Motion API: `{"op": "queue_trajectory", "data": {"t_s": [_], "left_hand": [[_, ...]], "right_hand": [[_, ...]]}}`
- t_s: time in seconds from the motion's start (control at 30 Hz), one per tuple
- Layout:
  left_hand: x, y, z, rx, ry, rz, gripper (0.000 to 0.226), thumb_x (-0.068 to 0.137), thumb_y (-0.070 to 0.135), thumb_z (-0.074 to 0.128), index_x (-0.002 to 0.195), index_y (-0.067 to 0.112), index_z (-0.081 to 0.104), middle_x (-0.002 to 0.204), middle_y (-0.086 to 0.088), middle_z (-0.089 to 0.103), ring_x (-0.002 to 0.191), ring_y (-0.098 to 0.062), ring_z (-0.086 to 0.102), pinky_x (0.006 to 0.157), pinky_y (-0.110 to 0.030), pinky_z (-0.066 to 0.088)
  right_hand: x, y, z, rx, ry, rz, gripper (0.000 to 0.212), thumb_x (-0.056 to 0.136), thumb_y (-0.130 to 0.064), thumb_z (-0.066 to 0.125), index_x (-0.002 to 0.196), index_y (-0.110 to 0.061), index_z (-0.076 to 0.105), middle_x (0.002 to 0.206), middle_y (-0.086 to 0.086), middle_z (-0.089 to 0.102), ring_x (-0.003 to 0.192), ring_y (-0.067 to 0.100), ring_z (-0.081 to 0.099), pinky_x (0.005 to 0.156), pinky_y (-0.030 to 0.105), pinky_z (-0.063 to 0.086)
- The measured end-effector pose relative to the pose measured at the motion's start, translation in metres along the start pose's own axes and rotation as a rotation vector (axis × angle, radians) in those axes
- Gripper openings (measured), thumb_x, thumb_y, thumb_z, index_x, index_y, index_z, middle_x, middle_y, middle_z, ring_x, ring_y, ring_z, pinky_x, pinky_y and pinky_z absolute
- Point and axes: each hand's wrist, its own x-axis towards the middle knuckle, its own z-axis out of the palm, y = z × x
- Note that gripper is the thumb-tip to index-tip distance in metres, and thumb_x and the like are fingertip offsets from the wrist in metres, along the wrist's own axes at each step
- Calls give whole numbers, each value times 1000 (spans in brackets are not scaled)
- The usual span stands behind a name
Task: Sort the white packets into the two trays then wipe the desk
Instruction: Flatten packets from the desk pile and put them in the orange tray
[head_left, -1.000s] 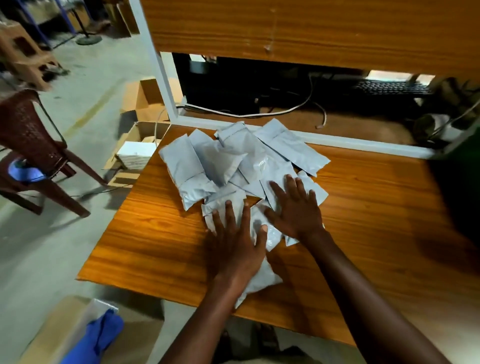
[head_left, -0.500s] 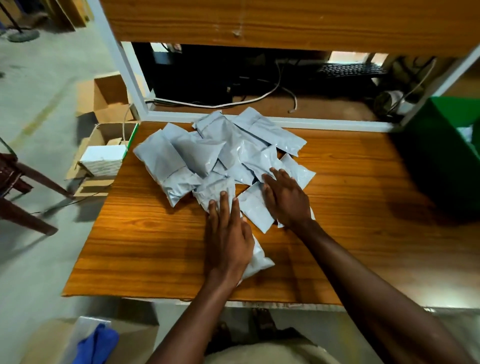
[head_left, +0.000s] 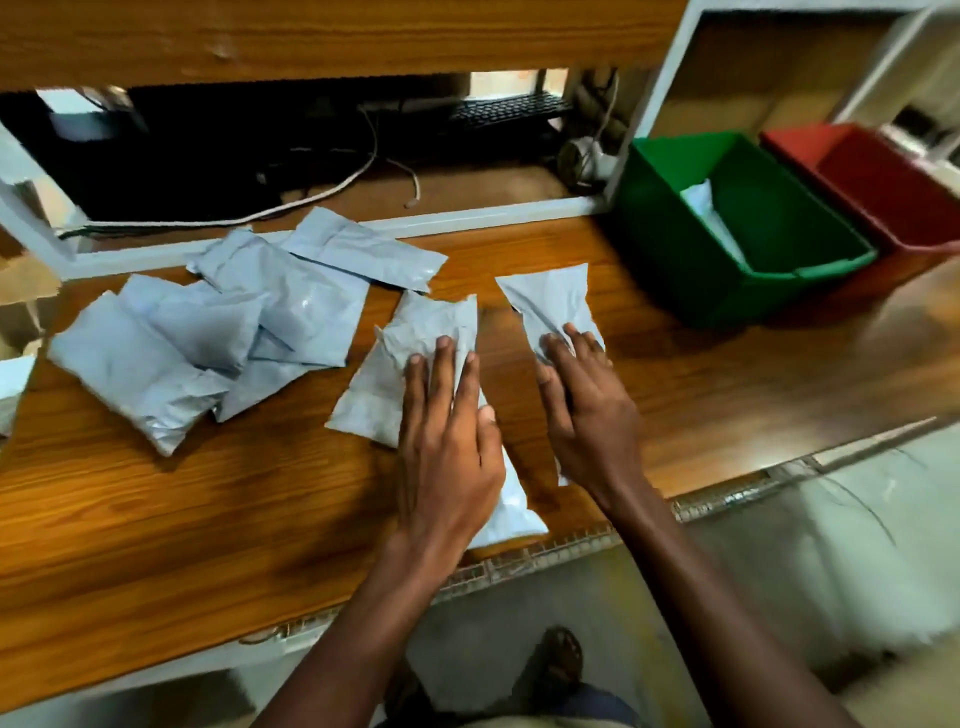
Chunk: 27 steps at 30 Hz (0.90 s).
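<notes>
A heap of several white packets (head_left: 223, 332) lies on the wooden desk (head_left: 156, 519) at the left. My left hand (head_left: 447, 441) rests flat, fingers spread, on a small group of packets (head_left: 415, 353) pulled apart from the heap. My right hand (head_left: 587, 410) presses flat on a single packet (head_left: 550, 301) just to the right. A green tray (head_left: 691, 270) stands at the desk's back right with one white packet (head_left: 711, 213) inside. A red tray (head_left: 883, 208) stands beside it, farther right; its inside looks empty.
A low shelf behind the desk holds cables (head_left: 332, 192), a keyboard (head_left: 509, 106) and dark equipment. A white frame rail (head_left: 415, 223) runs along the desk's back edge. The desk's front edge (head_left: 545, 558) is near my body; my foot (head_left: 561, 660) shows below.
Both hands have slid packets to the right, away from the heap. My view has swung right, bringing the green and red trays into sight.
</notes>
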Motion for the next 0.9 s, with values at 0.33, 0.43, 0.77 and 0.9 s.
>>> {"op": "queue_trajectory", "data": {"t_s": [0.33, 0.43, 0.77, 0.9], "left_hand": [[5, 182, 135, -127, -175, 247, 54, 101, 29, 38, 154, 19, 31, 165, 0, 15, 154, -22, 3, 122, -44, 19], [13, 232, 171, -155, -240, 340, 56, 101, 31, 36, 154, 19, 30, 165, 0, 13, 154, -23, 1, 123, -45, 17], [71, 362, 273, -227, -312, 530, 57, 100, 29, 38, 155, 15, 28, 166, -2, 13, 154, -22, -1, 123, -46, 19], [114, 398, 311, -234, -258, 578, 57, 100, 24, 41, 154, 13, 29, 165, -5, 16, 154, -24, 2, 120, -52, 22]], "right_hand": [[-74, 172, -147, -82, 242, 287, 43, 105, -36, 46, 145, -22, 53, 156, 1, 44, 150, 13, 30, 116, 44, 39], [-79, 218, -183, -110, 306, 355, 43, 105, -37, 46, 145, -23, 53, 155, -1, 45, 150, 13, 31, 114, 45, 42], [-45, 355, -262, -219, 405, 491, 47, 105, -41, 42, 148, -22, 49, 157, 4, 43, 146, 23, 39, 100, 52, 53], [0, 408, -280, -253, 409, 448, 49, 106, -40, 39, 149, -18, 48, 157, 6, 43, 148, 20, 34, 105, 51, 50]]}}
